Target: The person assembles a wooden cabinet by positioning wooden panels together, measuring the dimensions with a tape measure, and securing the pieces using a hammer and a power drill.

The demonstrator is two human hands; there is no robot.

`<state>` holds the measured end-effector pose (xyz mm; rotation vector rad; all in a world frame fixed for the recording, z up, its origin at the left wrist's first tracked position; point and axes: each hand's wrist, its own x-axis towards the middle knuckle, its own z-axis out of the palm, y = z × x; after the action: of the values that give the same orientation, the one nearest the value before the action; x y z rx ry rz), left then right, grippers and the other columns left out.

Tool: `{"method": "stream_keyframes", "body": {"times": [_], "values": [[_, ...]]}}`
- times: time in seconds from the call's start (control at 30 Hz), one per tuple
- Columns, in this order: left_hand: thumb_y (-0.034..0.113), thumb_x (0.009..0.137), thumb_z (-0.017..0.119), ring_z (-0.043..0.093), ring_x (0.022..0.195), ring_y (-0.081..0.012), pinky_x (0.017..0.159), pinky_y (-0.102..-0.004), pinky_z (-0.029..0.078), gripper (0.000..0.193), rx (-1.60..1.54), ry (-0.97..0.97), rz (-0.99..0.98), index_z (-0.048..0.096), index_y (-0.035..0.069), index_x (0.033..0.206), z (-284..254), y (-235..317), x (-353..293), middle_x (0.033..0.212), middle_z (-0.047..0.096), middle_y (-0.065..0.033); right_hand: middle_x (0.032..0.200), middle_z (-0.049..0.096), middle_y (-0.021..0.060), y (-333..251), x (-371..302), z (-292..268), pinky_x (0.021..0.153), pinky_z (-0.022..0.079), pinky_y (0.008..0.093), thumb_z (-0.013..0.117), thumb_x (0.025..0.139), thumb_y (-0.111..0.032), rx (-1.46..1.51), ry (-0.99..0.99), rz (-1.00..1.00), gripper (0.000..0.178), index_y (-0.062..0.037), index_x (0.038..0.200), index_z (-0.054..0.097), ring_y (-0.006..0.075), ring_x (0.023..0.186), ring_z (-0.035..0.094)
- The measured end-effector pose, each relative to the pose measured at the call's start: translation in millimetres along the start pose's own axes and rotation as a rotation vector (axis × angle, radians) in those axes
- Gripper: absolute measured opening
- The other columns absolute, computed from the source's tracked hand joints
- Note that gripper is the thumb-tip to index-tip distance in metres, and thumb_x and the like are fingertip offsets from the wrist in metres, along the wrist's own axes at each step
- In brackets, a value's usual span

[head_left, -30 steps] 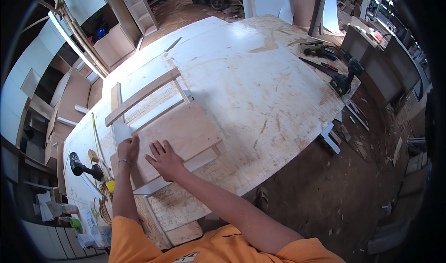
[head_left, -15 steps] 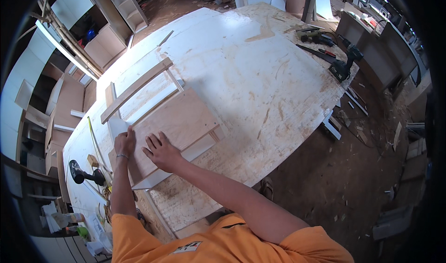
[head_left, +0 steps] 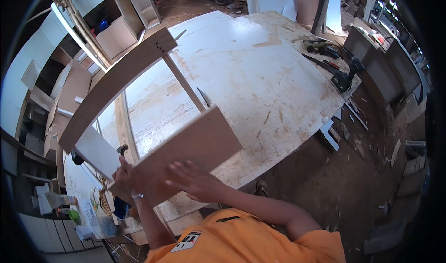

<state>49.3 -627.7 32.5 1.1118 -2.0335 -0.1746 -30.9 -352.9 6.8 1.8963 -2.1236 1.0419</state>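
Observation:
A wooden frame [head_left: 186, 144] is tilted up off the worktable at the near left. It has a broad plywood panel facing me, a long wooden rail [head_left: 109, 88] along its far side, and a thin slat [head_left: 186, 84] and a white board [head_left: 96, 146] joining the two. My left hand [head_left: 127, 177] is closed on the panel's lower left edge, its fingers partly hidden. My right hand [head_left: 193, 180], slightly blurred, lies with outstretched fingers against the panel's face near its lower edge.
The large white worktable [head_left: 260, 100] is streaked with sawdust. A cordless drill [head_left: 346, 77] and another power tool [head_left: 321, 49] lie at its far right. A clear plastic tub [head_left: 104, 226] stands at lower left. Cabinets line the left, and offcuts litter the floor.
The wooden frame has come up off the table and tipped toward me, its far rail now higher. Both hands moved with it, toward my body. The view has shifted slightly.

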Motion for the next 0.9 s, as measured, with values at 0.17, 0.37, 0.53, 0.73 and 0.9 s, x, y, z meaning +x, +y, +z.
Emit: {"method": "stream_keyframes", "body": {"times": [0.17, 0.37, 0.53, 0.73, 0.9], "values": [[0.021, 0.102, 0.059, 0.054, 0.064, -0.0275, 0.077, -0.0406, 0.044, 0.051, -0.183, 0.165, -0.022, 0.060, 0.000, 0.056, -114.7, 7.8, -38.0, 0.055, 0.058, -0.0108, 0.148, 0.044, 0.0191, -28.8, -104.4, -90.0, 0.107, 0.042, 0.0462, 0.085, 0.078, -0.032, -0.009, 0.659, 0.627, 0.062, -0.0056, 0.128, 0.059, 0.0335, 0.135, 0.045], [0.015, 0.102, 0.058, 0.051, 0.054, -0.0246, 0.075, -0.0369, 0.043, 0.048, -0.286, 0.018, 0.339, 0.058, -0.001, 0.056, -167.7, 76.0, -47.8, 0.055, 0.057, -0.0090, 0.106, 0.070, 0.0121, -62.7, -182.2, -121.2, 0.081, 0.053, 0.0327, 0.080, 0.085, -0.035, 0.678, 0.540, 0.922, 0.047, 0.0014, 0.110, 0.065, 0.0143, 0.097, 0.065], [0.012, 0.098, 0.061, 0.053, 0.056, -0.0264, 0.073, -0.0364, 0.043, 0.043, -0.382, -0.121, 0.711, 0.059, 0.002, 0.057, -169.3, 177.0, -61.5, 0.057, 0.057, -0.0108, 0.099, 0.068, 0.0062, -106.2, -267.9, -118.2, 0.075, 0.053, 0.0300, 0.073, 0.090, -0.037, 0.531, 0.932, 1.116, 0.044, 0.0007, 0.109, 0.063, 0.0122, 0.086, 0.064], [0.030, 0.093, 0.071, 0.049, 0.049, -0.0266, 0.069, -0.0340, 0.042, 0.049, -0.581, -0.384, 0.861, 0.059, 0.005, 0.053, -106.4, 320.5, -132.7, 0.050, 0.051, -0.0091, 0.114, 0.058, 0.0067, -111.7, -370.3, -218.0, 0.093, 0.045, 0.0342, 0.057, 0.099, -0.055, 0.073, 1.081, 1.511, 0.064, 0.0036, 0.125, 0.057, 0.0159, 0.103, 0.054], [0.052, 0.096, 0.060, 0.059, 0.058, -0.0346, 0.070, -0.0434, 0.047, 0.061, -0.384, -0.707, 0.554, 0.069, 0.003, 0.061, -24.7, 415.8, -207.0, 0.058, 0.061, -0.0143, 0.096, 0.069, 0.0088, -28.7, -370.0, -375.6, 0.082, 0.050, 0.0343, 0.059, 0.096, -0.056, 0.077, 0.823, 1.463, 0.062, 0.0031, 0.111, 0.069, 0.0148, 0.091, 0.062]]}}
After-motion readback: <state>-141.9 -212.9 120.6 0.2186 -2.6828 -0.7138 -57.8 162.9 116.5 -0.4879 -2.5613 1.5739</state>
